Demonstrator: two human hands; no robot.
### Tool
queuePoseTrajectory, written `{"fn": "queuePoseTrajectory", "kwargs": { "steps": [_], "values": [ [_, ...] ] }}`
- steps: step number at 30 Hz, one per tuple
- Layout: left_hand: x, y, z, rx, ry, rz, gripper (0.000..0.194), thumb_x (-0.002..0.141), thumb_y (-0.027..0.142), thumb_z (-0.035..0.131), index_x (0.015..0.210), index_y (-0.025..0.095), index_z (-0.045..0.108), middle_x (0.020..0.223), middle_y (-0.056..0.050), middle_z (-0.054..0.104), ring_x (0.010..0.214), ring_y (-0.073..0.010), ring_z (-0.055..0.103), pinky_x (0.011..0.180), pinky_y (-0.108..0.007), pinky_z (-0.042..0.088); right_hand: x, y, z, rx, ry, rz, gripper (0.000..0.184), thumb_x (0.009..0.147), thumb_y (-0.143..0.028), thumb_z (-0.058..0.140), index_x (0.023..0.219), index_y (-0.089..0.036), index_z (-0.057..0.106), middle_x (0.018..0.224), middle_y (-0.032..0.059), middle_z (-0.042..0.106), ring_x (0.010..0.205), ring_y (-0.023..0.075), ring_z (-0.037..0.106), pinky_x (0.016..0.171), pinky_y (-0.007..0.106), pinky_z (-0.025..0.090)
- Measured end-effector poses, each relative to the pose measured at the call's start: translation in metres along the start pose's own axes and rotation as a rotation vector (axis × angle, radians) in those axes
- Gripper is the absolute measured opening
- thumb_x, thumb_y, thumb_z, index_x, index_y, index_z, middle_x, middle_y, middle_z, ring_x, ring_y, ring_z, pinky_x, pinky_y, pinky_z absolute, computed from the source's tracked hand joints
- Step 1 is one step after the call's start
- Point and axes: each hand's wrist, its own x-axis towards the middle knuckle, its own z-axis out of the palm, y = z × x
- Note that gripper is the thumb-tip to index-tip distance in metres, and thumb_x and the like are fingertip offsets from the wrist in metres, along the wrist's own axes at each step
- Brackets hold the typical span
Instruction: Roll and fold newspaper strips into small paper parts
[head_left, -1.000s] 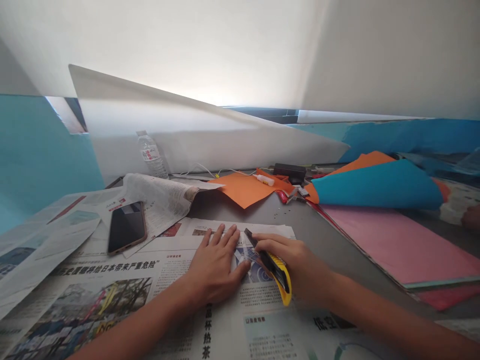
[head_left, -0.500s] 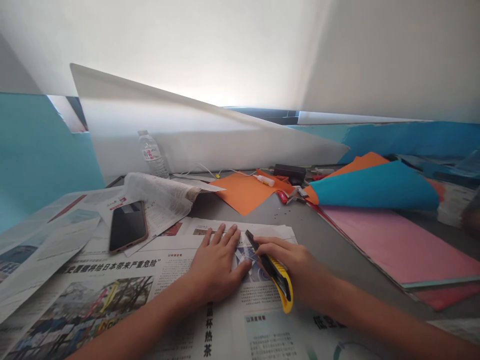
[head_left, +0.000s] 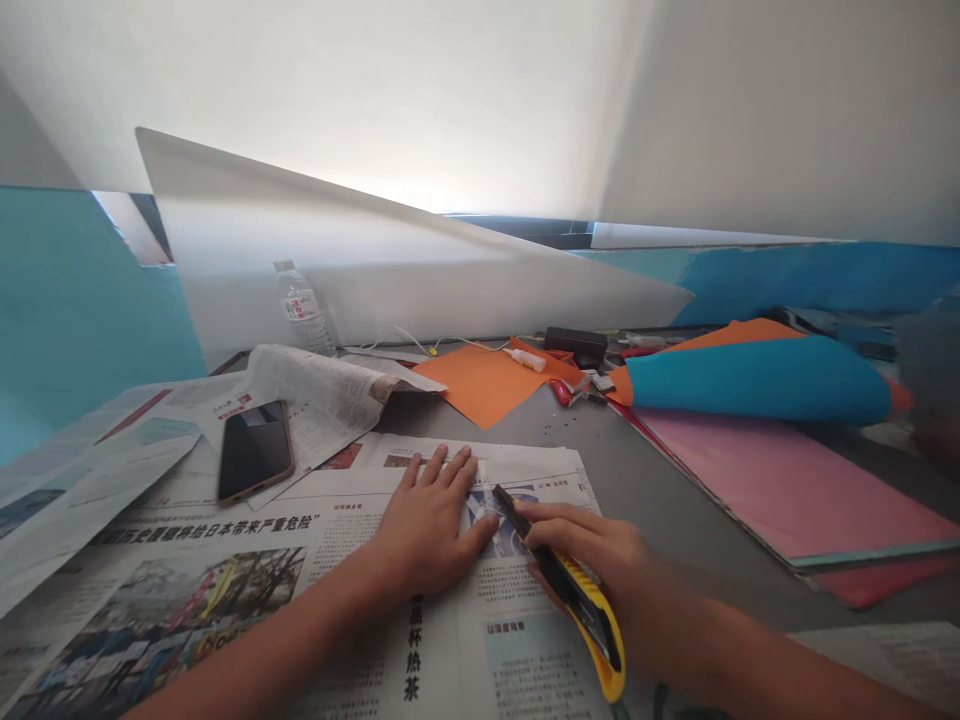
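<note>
Flat on the newspaper (head_left: 360,590), my left hand (head_left: 431,525) lies with its fingers spread, pressing the sheet down. To its right, my right hand (head_left: 592,555) is closed around a yellow and black utility knife (head_left: 574,595). The knife's dark tip points up and left, close to my left thumb, over a blue and white printed picture (head_left: 517,525). Something thin and clear seems to lie by the fingertips, too faint to make out. Whether the blade touches the paper I cannot tell.
A phone (head_left: 256,452) lies on newspaper at left, with a water bottle (head_left: 304,310) behind it. Orange paper (head_left: 487,385) and a small white tube (head_left: 527,358) lie at the back. At right, a blue paper roll (head_left: 757,380) rests on pink sheets (head_left: 795,490).
My right hand has drawn the utility knife down and slightly right, toward me. My left hand stays in place. The blue paper at right has shifted and looks lower.
</note>
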Motion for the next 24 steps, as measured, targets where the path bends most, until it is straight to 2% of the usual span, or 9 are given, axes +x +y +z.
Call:
{"fn": "queuePoseTrajectory", "kwargs": {
  "steps": [5, 9, 14, 18, 24],
  "values": [
    [0.0, -0.001, 0.002, 0.008, 0.004, -0.002, 0.072, 0.093, 0.061, 0.028, 0.15, 0.017, 0.03, 0.157, -0.007, 0.024, 0.145, -0.0309, 0.014, 0.117, -0.056, 0.01, -0.01, -0.01, -0.002, -0.001, -0.039, 0.014, 0.017, 0.088, -0.014, 0.054, 0.103, -0.018, 0.062, 0.123, 0.0169, 0.066, 0.11, 0.0217, 0.066, 0.092, 0.03, 0.055],
    [0.0, 0.0, 0.0, 0.001, 0.002, -0.001, 0.073, 0.093, 0.061, 0.027, 0.15, 0.016, 0.03, 0.157, -0.006, 0.024, 0.145, -0.0307, 0.014, 0.117, -0.056, 0.011, -0.018, -0.014, -0.003, 0.018, -0.015, 0.011, 0.019, 0.087, -0.014, 0.055, 0.104, -0.021, 0.061, 0.123, 0.0137, 0.066, 0.109, 0.0211, 0.067, 0.091, 0.028, 0.055],
    [0.0, 0.001, -0.002, 0.01, -0.014, -0.007, 0.073, 0.092, 0.061, 0.028, 0.149, 0.014, 0.029, 0.157, -0.006, 0.022, 0.145, -0.0306, 0.014, 0.117, -0.055, 0.01, -0.029, -0.018, -0.003, 0.056, -0.027, -0.013, 0.027, 0.081, -0.025, 0.063, 0.107, -0.021, 0.059, 0.126, 0.0145, 0.064, 0.111, 0.0243, 0.066, 0.091, 0.027, 0.055],
    [0.0, 0.001, -0.002, 0.009, -0.011, -0.01, 0.073, 0.092, 0.061, 0.028, 0.149, 0.015, 0.03, 0.157, -0.005, 0.023, 0.145, -0.0304, 0.014, 0.117, -0.055, 0.011, -0.035, -0.02, 0.0, 0.04, -0.03, -0.017, 0.024, 0.082, -0.027, 0.063, 0.105, -0.022, 0.059, 0.126, 0.0132, 0.065, 0.11, 0.023, 0.066, 0.093, 0.026, 0.053],
    [0.0, 0.002, -0.003, 0.016, -0.023, -0.01, 0.074, 0.092, 0.061, 0.028, 0.149, 0.015, 0.03, 0.157, -0.005, 0.022, 0.145, -0.0305, 0.014, 0.117, -0.055, 0.01, -0.04, -0.022, -0.001, 0.037, -0.051, -0.02, 0.031, 0.079, -0.036, 0.07, 0.105, -0.023, 0.06, 0.127, 0.0135, 0.064, 0.111, 0.0251, 0.066, 0.092, 0.026, 0.054]
  ]
}}
